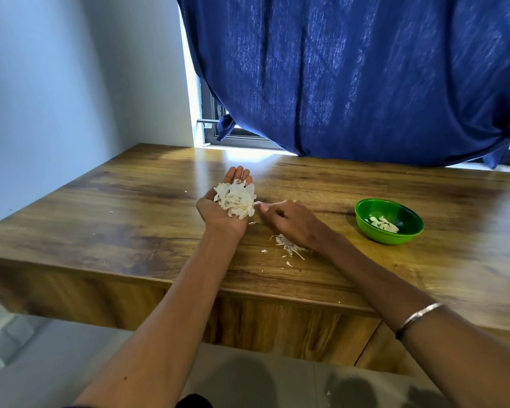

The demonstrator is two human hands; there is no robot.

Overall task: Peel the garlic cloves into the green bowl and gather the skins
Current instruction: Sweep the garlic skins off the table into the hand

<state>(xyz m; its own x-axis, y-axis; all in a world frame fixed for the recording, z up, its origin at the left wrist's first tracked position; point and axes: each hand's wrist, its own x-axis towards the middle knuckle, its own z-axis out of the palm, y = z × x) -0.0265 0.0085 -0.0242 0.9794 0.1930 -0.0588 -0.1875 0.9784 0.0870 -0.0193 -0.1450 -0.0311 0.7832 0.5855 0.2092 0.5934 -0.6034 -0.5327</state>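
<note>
Garlic skins, white papery flakes, are the task thing now; order below runs big to small. Wooden brown worktop [100, 225] carries everything, dark blue curtain [365, 78] hangs behind it. Round green plastic bowl [365, 213] sits on the right side of worktop, well apart from the hands, with peeled pale garlic cloves [384, 224] inside. Peeling looks done, gathering under way.

Left hand [227, 201] palm up, fingers spread flat, cupping the main heap of garlic skins [236, 199] above the worktop. Right hand [289, 220] palm down just beside it, fingers curled, tips appear to pinch a small skin scrap near the heap; exact hold hard to see. Thin metal bangle [418, 318] on right forearm.

Smaller loose skin pile [287, 245] lies on worktop partly under right wrist, stray flecks near the front edge.

Handling judgement: skins very light, dry, brittle, no stiffness; they will scatter with any draught or quick move. Best swept together with the hand's edge or pinched in clumps, then dropped into the cupped palm, keeping the palm level.
</note>
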